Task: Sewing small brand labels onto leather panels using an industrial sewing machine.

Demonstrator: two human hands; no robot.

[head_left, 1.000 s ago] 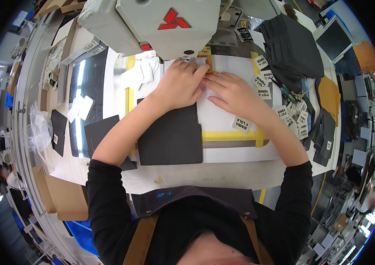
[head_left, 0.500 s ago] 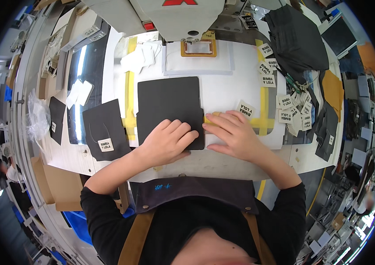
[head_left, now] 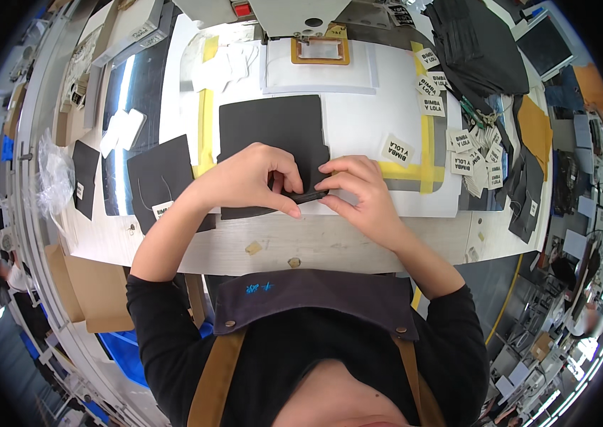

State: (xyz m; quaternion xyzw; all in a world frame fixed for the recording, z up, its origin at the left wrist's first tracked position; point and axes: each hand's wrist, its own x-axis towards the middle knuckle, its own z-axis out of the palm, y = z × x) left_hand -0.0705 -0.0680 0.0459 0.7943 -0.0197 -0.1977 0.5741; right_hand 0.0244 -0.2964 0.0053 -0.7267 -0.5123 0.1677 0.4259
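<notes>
A dark rectangular fabric panel [head_left: 271, 122] lies on the white work surface in front of me. Its lower right corner is lifted and bent over toward me. My left hand [head_left: 255, 178] rests over the panel's near part, with fingers curled and thumb at the raised edge. From the right, my right hand [head_left: 362, 196] pinches that same corner between thumb and fingertips. A single pale printed label [head_left: 397, 150] lies just beyond my right hand. Whatever is inside the fold is hidden.
A sewing machine head [head_left: 298, 18] with a yellow-rimmed frame [head_left: 320, 50] stands at the far side. More labels [head_left: 476, 160] pile up on the right, near dark cloth [head_left: 483, 53]. At left are another dark panel [head_left: 163, 181] and white pads [head_left: 123, 132]. Yellow tape [head_left: 427, 153] marks the surface.
The panel lay flat; now its near right corner is lifted and folded. My right hand has closed on that corner, and my left fingers have curled at the edge. The whole view has shifted.
</notes>
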